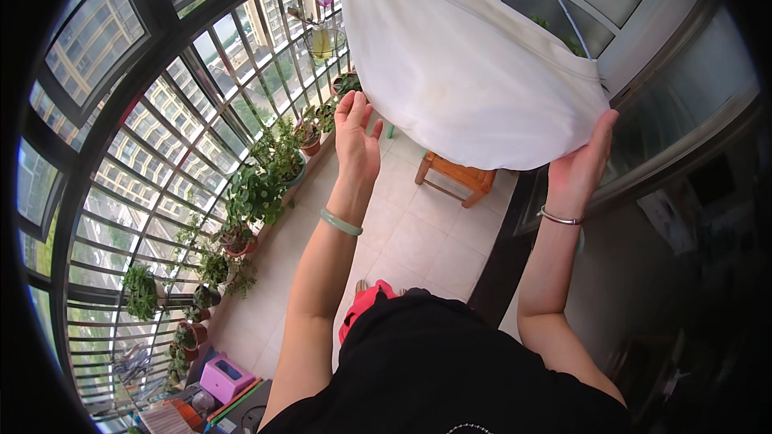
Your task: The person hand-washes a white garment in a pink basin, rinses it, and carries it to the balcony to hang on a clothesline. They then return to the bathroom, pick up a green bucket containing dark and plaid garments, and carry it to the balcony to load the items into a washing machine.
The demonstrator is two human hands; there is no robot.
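A large white cloth [474, 72] hangs in front of me, its lower edge curving down in the middle. At its right corner, my right hand [581, 159] rests against the fabric with fingers stretched upward; the cloth hides part of the palm and thumb. My left hand [358, 135] is raised beside the cloth's left edge, palm turned inward. Its fingers are loosely bent and apart, with nothing visible in them. A green bangle [341, 223] circles my left wrist, and a silver bracelet [560, 215] my right.
Below the cloth stands a wooden stool [457, 177] on the tiled floor [402, 229]. Potted plants [257, 181] line the barred window railing [161, 185] at left. A pink box [225, 378] sits at lower left. On the right is a dark-framed glass door [683, 112].
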